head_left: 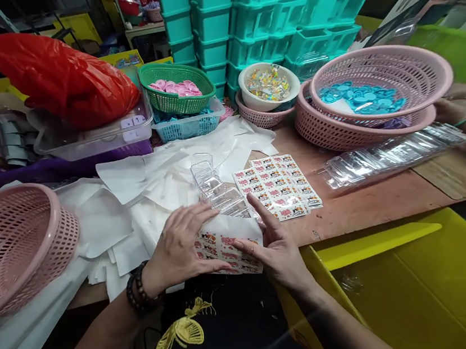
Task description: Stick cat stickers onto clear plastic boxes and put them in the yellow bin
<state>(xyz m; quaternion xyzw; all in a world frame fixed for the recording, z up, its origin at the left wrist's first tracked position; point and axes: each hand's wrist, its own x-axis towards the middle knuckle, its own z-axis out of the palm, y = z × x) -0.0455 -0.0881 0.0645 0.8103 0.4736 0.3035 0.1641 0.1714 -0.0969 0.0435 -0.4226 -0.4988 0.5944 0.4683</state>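
Note:
Between my two hands is a sheet of printed stickers [229,248], with small cat pictures and pink lettering, bent at its upper edge where the white backing shows. My left hand [186,242] grips the sheet's left side, thumb along the front. At its right side my right hand [278,248] holds it with the thumb on the print and the index finger stretched upward. Just beyond the sheet lie clear plastic cases [227,198], partly covered by it. More sticker sheets [279,186] rest flat on the table to the right of the cases.
White paper pieces [123,179] spread across the table. Pink baskets stand left [47,220] and right [415,70], the right one holding blue pieces. Clear packages [396,154] lie in a row near another person's hand [458,110]. A yellow bin [420,282] sits below the table edge.

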